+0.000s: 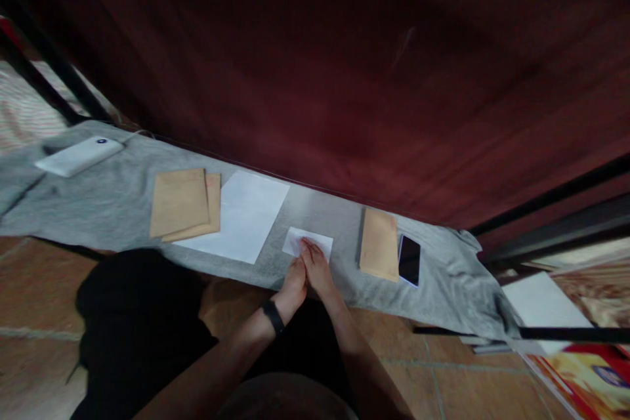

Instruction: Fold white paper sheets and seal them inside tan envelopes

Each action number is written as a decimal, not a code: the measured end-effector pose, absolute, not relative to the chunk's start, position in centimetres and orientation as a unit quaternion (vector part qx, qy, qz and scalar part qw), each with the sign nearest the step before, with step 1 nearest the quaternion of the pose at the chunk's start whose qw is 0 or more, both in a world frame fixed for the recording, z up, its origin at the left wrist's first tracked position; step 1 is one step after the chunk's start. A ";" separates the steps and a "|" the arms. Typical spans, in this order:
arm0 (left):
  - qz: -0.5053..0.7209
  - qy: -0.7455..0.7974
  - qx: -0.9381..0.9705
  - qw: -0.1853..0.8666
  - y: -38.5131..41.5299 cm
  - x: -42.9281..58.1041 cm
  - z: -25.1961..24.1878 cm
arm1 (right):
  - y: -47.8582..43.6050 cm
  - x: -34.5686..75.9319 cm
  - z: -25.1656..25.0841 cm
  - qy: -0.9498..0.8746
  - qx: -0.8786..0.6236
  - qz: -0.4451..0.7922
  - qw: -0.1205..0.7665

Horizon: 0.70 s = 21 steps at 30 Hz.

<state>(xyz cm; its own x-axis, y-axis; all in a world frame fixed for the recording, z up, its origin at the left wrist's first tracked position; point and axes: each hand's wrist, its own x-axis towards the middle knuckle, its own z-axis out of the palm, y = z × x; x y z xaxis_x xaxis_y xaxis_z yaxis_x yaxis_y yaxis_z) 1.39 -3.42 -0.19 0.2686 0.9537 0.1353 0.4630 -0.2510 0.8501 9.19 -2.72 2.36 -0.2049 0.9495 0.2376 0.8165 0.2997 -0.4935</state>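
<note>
A small white piece of paper (pixel 295 236), apparently folded, lies on the grey cloth in front of me. My right hand (pixel 315 264) rests on it, fingers together and stretched forward over its near edge. Pressed against its side is my left hand (pixel 294 277), with a dark band on the wrist. The left fingers are mostly hidden by the right hand, so their grip is unclear. Left of the hands lies a larger white sheet (pixel 251 210). Two brown envelopes (pixel 180 203) overlap its left part.
The grey cloth (pixel 339 210) covers a narrow bench. To the right, a stack of brown envelopes (pixel 378 243) lies beside a dark-screened phone (pixel 409 260). A white device (pixel 81 156) with a cable sits at far left. Behind rises a dark red panel (pixel 315 79).
</note>
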 end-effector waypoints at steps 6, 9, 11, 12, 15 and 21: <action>0.342 0.523 0.570 0.533 -6.4 -2.0 0.0 | -3.7 10.0 0.7 -0.787 -0.573 0.110 0.199; 0.369 0.554 0.575 0.475 -6.8 -3.2 1.3 | -3.7 9.9 1.0 -0.783 -0.590 0.112 0.165; 0.391 0.556 0.636 0.365 -6.5 -3.5 2.2 | -3.7 9.8 1.1 -0.780 -0.595 0.110 0.158; 0.392 0.551 0.666 0.315 -6.1 -3.4 2.6 | -3.7 9.7 1.0 -0.780 -0.596 0.107 0.158; 0.366 0.539 0.726 0.221 -4.8 -3.1 2.7 | -3.7 9.9 0.8 -0.778 -0.601 0.097 0.157; 0.262 0.515 0.807 0.124 -2.0 -3.0 0.6 | -3.4 10.0 0.3 -0.761 -0.632 0.077 0.128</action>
